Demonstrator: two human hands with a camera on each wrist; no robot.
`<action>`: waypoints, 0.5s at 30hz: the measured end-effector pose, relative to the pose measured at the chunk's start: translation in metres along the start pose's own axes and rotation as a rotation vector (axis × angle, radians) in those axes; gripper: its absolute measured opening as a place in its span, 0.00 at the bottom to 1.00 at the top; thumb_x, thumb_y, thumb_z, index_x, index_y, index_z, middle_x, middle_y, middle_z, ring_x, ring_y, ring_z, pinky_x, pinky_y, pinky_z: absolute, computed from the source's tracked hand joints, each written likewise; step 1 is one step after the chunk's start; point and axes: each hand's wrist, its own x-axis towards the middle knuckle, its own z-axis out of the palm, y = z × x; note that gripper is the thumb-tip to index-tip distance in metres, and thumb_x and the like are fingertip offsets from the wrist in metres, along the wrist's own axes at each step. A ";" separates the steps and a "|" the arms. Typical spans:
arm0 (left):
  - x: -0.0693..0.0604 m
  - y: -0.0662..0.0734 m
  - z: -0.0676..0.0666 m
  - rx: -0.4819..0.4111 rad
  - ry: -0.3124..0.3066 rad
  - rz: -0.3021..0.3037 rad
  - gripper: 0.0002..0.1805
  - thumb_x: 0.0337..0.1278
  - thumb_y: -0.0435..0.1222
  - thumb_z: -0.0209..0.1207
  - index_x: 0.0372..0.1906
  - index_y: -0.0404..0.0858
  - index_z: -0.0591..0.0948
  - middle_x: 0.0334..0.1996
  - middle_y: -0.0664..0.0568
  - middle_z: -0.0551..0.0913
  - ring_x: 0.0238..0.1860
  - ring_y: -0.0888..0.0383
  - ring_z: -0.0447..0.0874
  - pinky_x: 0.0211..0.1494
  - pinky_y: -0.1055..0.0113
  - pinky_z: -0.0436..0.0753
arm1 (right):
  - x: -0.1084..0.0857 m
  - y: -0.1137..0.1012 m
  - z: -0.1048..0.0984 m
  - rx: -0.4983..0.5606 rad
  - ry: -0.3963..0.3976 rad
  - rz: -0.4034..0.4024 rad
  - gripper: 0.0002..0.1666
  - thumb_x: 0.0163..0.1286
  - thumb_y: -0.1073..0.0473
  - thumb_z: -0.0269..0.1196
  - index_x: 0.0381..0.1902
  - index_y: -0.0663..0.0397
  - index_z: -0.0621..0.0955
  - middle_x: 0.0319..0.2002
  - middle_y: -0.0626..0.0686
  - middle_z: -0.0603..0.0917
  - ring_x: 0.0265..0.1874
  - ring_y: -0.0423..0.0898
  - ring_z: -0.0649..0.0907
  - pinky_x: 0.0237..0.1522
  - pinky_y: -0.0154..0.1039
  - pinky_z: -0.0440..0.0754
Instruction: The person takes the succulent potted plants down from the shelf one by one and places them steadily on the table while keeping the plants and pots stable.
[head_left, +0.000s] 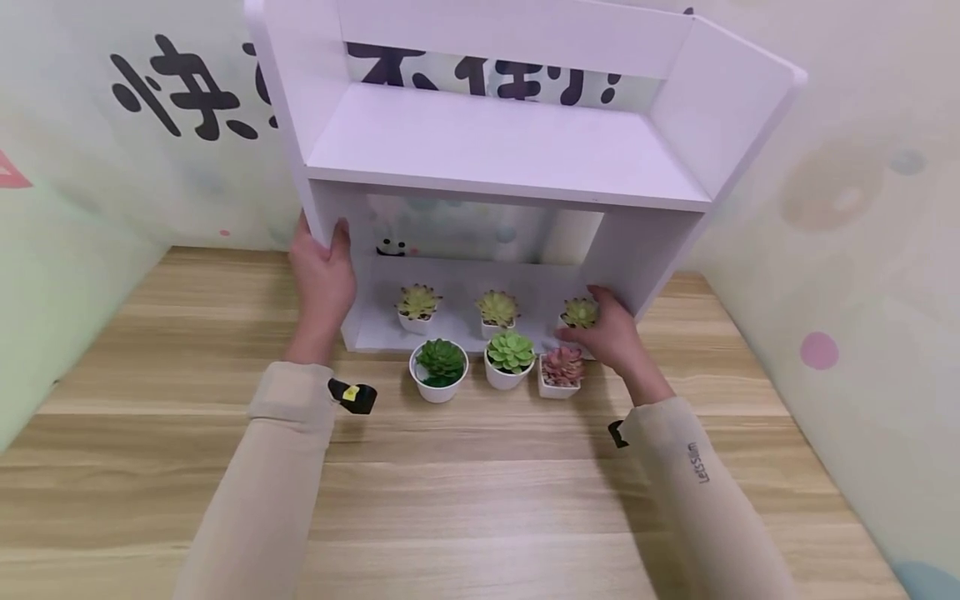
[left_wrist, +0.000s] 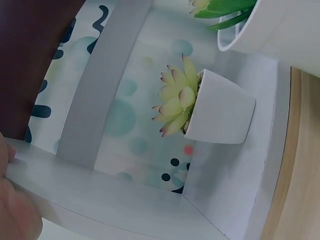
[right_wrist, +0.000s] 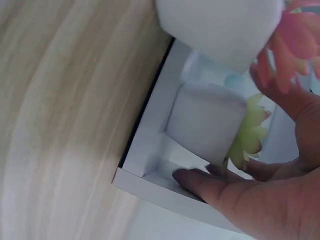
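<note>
My left hand (head_left: 324, 271) grips the left side panel of a white shelf unit (head_left: 510, 150), thumb on the inner side and fingers outside. My right hand (head_left: 611, 333) reaches to the lower board's right end. Its thumb and fingers spread around a small potted succulent (right_wrist: 205, 120) in a white square pot; a gap shows between fingers and pot in the right wrist view. Two similar yellow-green succulents, the left one (head_left: 417, 307) and the middle one (head_left: 497, 311), stand on the same board. The right pot is partly hidden by my hand in the head view.
In front of the unit stand a dark green succulent (head_left: 439, 367), a light green one (head_left: 509, 358) and a reddish one (head_left: 561, 371), all in white pots. The wooden table (head_left: 465, 500) meets patterned walls (head_left: 847, 208) behind and at both sides.
</note>
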 end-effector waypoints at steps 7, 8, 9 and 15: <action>0.000 0.000 0.001 -0.014 0.005 0.009 0.22 0.74 0.34 0.51 0.67 0.28 0.70 0.63 0.39 0.78 0.64 0.52 0.77 0.72 0.54 0.75 | 0.001 0.004 0.004 -0.095 -0.005 -0.005 0.46 0.62 0.55 0.72 0.71 0.71 0.65 0.67 0.73 0.73 0.67 0.68 0.72 0.72 0.60 0.68; 0.000 0.000 0.002 -0.011 0.004 0.012 0.22 0.74 0.34 0.51 0.67 0.28 0.70 0.63 0.39 0.78 0.64 0.52 0.76 0.72 0.54 0.75 | 0.001 0.004 0.004 -0.103 0.002 -0.012 0.45 0.62 0.55 0.72 0.70 0.71 0.67 0.66 0.73 0.74 0.66 0.68 0.73 0.70 0.60 0.69; 0.000 0.000 0.002 -0.010 0.002 0.013 0.23 0.74 0.34 0.51 0.67 0.29 0.70 0.64 0.39 0.78 0.65 0.52 0.76 0.72 0.54 0.74 | 0.000 0.005 0.005 -0.107 0.010 -0.018 0.43 0.63 0.55 0.71 0.69 0.71 0.67 0.65 0.73 0.75 0.65 0.68 0.74 0.70 0.60 0.70; 0.000 0.000 0.002 -0.003 -0.004 0.010 0.23 0.74 0.34 0.50 0.68 0.28 0.69 0.65 0.38 0.77 0.67 0.51 0.75 0.74 0.56 0.72 | -0.002 0.007 0.003 -0.086 0.034 -0.037 0.41 0.64 0.55 0.69 0.68 0.72 0.68 0.63 0.73 0.76 0.63 0.68 0.75 0.68 0.61 0.71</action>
